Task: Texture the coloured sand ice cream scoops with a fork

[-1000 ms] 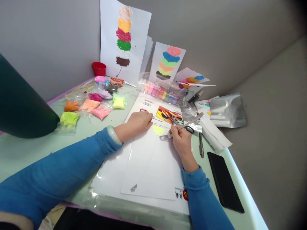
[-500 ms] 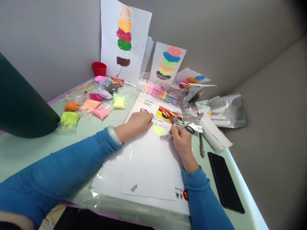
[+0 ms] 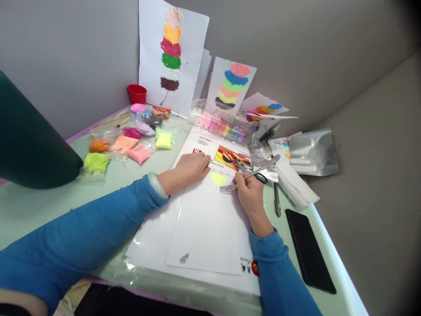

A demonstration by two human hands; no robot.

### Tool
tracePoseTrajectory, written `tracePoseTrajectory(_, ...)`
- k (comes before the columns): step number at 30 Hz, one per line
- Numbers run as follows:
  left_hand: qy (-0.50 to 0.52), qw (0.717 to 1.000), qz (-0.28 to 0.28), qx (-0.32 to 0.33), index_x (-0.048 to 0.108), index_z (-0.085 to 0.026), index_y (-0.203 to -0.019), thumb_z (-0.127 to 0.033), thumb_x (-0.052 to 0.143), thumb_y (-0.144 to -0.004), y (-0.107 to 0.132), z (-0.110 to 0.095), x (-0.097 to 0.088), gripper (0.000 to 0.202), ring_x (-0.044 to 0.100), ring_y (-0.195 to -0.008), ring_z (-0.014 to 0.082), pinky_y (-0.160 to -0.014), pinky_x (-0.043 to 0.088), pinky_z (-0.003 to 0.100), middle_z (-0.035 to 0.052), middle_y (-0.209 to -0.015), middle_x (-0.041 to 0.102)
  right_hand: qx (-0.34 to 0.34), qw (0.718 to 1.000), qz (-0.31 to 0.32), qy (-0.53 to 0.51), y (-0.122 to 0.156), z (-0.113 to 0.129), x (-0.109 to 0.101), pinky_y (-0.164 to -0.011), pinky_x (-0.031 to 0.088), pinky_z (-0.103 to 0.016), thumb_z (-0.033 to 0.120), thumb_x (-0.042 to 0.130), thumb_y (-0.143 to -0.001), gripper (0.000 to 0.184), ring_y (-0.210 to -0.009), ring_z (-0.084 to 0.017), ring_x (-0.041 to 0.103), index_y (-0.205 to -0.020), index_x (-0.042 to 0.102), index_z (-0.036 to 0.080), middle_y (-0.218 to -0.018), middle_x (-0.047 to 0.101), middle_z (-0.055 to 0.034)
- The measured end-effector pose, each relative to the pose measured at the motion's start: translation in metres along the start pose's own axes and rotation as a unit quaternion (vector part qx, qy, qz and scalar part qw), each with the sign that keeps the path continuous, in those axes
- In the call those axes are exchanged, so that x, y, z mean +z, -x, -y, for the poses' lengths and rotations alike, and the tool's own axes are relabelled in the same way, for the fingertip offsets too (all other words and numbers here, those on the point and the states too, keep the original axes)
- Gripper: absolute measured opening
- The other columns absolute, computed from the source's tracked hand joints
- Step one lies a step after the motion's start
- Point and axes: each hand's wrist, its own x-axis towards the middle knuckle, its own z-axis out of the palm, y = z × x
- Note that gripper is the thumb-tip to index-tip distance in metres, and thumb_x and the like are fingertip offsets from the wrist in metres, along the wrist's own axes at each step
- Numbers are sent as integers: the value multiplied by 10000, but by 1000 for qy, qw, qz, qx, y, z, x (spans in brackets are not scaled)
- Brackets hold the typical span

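In my right hand (image 3: 250,193) I grip a metal fork (image 3: 261,167), its handle slanting up to the right. The tines sit low over the white paper (image 3: 200,228), just below a patch of yellow clay (image 3: 219,178); whether they touch the sheet I cannot tell. My left hand (image 3: 194,166) lies palm down near the sheet's upper left edge, fingers extended towards the yellow patch. A thin pencil line runs down from the patch to a small dark sketch (image 3: 184,258) at the lower left of the paper. Under the sheet is a larger glossy paper pack (image 3: 153,241).
Bags of coloured clay (image 3: 140,152) lie at left, near a dark green cylinder (image 3: 29,140) and red cup (image 3: 137,94). A clear clay box (image 3: 226,127) and painted sheets (image 3: 171,57) stand behind. Scissors (image 3: 261,177), a pen (image 3: 276,199), tissue (image 3: 297,186) and black phone (image 3: 310,250) lie right.
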Motion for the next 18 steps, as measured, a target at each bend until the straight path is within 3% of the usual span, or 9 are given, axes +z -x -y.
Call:
tracePoseTrajectory(4, 3, 1000, -4, -7, 557, -184, -1065, -318, 420, -911, 0, 0, 0, 245, 618, -936, 237, -701, 431, 338, 87, -1020, 664, -7, 1000, -3, 4, 0, -1, 0, -620, 392, -275, 428, 500, -845, 357, -607, -175, 594, -650, 666, 178, -601, 651, -26)
tracePoseTrajectory(9, -9, 1000, -4, 4, 585, -192, -974, -327, 410, -915, 0, 0, 1, 230, 620, -914, 228, -676, 424, 326, 79, -993, 660, -8, 1000, -4, 8, -1, -1, 1, -613, 393, -275, 438, 496, -845, 365, -610, -178, 597, -653, 667, 179, -604, 654, -29)
tracePoseTrajectory(18, -15, 1000, -7, 3, 590, -196, -976, -334, 412, -912, -1, 0, 1, 235, 626, -902, 234, -650, 422, 327, 68, -983, 659, -11, 1000, 3, 10, -1, 0, 1, -597, 388, -273, 440, 490, -847, 369, -583, -174, 589, -636, 651, 184, -582, 645, -25)
